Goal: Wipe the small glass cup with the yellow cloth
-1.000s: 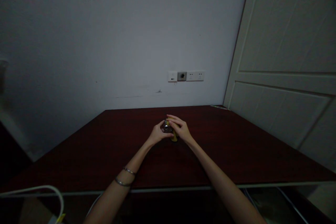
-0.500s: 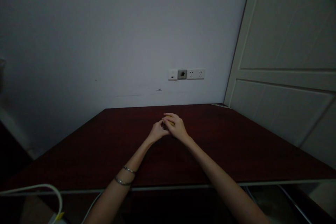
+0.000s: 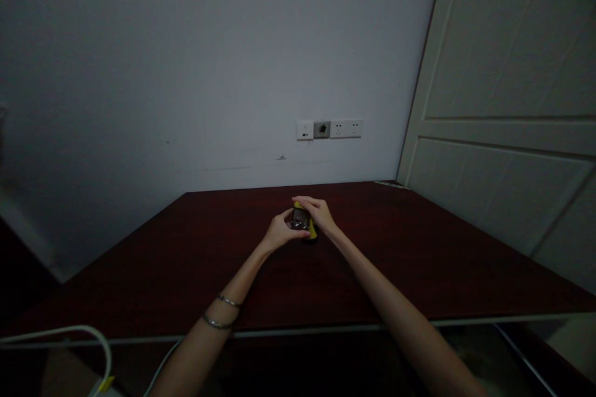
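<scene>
Over the middle of the dark red table, my left hand (image 3: 279, 233) is closed around a small, dark, shiny see-through container (image 3: 300, 219), thumb and fingers on opposite sides of it. Against the container's right side is a yellow piece with a dark edge (image 3: 313, 231), which looks like a lid; whether it is attached I cannot tell. My right hand (image 3: 321, 214) is closed over the top and right of this yellow piece, its fingers bent across the upper end. The palm side of that hand is hidden.
The dark red table (image 3: 186, 267) runs back to a pale wall (image 3: 223, 74) with sockets (image 3: 345, 129). A panelled white door (image 3: 507, 87) stands at the right. A white cable (image 3: 74, 329) loops over the front left edge.
My right hand has turned and shifted slightly right. The dark container, mostly covered before, now shows between the hands, with more of the yellow piece visible at its right.
</scene>
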{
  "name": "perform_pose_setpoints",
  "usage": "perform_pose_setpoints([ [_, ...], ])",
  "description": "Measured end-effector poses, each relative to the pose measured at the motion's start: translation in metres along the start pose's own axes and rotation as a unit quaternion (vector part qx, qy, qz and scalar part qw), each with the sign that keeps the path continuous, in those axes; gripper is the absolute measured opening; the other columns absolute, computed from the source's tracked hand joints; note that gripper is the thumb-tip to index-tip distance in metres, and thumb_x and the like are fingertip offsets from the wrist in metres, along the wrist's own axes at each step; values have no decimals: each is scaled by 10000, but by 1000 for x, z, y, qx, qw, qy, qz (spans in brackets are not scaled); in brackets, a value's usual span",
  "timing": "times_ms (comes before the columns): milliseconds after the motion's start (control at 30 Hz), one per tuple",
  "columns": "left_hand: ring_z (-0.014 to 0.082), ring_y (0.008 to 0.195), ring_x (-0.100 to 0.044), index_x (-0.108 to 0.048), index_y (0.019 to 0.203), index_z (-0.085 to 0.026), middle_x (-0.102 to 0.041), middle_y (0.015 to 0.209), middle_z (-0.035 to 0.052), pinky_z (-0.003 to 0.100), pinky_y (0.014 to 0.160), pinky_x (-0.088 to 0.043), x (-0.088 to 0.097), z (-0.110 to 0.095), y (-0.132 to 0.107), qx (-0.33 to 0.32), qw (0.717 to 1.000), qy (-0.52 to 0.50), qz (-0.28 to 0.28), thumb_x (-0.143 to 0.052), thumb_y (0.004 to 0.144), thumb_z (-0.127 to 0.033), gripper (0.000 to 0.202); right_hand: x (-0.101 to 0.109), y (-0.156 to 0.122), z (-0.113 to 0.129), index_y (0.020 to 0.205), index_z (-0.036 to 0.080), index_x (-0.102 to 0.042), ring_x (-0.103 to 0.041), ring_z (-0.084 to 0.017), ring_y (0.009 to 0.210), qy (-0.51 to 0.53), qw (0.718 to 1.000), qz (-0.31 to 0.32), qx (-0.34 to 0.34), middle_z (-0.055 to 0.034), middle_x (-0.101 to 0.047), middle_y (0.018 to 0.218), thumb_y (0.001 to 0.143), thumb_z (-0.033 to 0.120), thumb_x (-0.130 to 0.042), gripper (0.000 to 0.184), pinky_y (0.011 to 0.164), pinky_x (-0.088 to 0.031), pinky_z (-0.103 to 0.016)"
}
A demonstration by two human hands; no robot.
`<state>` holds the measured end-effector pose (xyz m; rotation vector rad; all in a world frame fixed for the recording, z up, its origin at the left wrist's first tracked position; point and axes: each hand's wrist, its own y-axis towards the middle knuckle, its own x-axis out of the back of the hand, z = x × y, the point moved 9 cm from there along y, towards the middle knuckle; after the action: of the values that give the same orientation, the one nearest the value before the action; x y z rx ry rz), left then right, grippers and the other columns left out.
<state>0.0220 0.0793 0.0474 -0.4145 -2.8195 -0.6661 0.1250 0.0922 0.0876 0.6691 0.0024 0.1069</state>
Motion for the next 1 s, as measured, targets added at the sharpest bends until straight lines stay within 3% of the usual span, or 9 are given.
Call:
perform_pose_setpoints([
  [200,172,750,-603,-597,985,-85,-657,859,71,284,698,-475,7,13,3,50,996,-55,-41,-761,512,-281,538,-7,-25,32,866,238,-703,-560,-207,1031,-25,994,-4,105,-56,-642,1052,790,336,-539,207,917,-417,-377],
  [333,169,729,-605,-622,938,-79,-662,828,71,273,687,-474,13,12,2,39,992,-98,-68,-738,545,-317,474,-17,-36,50,894,271,-696,-486,-222,1143,-56,987,11,148,-35,-621,1103,793,329,-542,193,991,-349,-422],
  [533,177,782,-605,-591,1003,-101,-651,913,71,282,703,-487,9,6,1,23,993,-107,-33,-783,485,-273,578,1,-19,28,897,222,-696,-567,-213,1031,12,996,-54,73,-62,-640,1074,797,382,-521,257,937,-411,-378],
  [667,163,763,-603,-594,970,-95,-646,896,69,267,682,-495,4,4,-1,34,994,-102,-13,-784,488,-265,546,10,-14,10,909,195,-694,-592,-221,985,29,997,-65,13,-72,-668,1016,771,424,-540,309,910,-432,-377],
  [733,149,708,-597,-596,965,-95,-645,847,63,247,610,-498,2,8,-2,60,994,-91,-10,-774,506,-284,528,9,-17,17,896,212,-697,-584,-214,1001,3,999,-37,39,-66,-656,1043,776,416,-539,284,918,-426,-378],
  [833,115,610,-563,-606,943,-98,-627,747,34,211,509,-475,1,15,-2,85,994,-63,-16,-755,533,-294,479,-5,-28,36,907,260,-692,-529,-213,1093,-56,991,56,108,-43,-621,1112,785,375,-547,222,960,-388,-398],
  [933,97,568,-537,-619,891,-89,-609,694,20,202,489,-464,1,15,-2,82,995,-43,-20,-742,548,-283,412,-16,-36,49,944,290,-676,-474,-220,1160,-94,975,138,147,-27,-602,1146,784,339,-558,205,987,-357,-422],
  [1000,100,574,-540,-621,891,-89,-615,706,25,208,499,-470,1,14,-2,83,996,-39,-22,-744,547,-281,412,-16,-33,47,946,296,-674,-488,-222,1145,-98,974,146,141,-26,-603,1143,782,338,-560,205,975,-370,-425],
])
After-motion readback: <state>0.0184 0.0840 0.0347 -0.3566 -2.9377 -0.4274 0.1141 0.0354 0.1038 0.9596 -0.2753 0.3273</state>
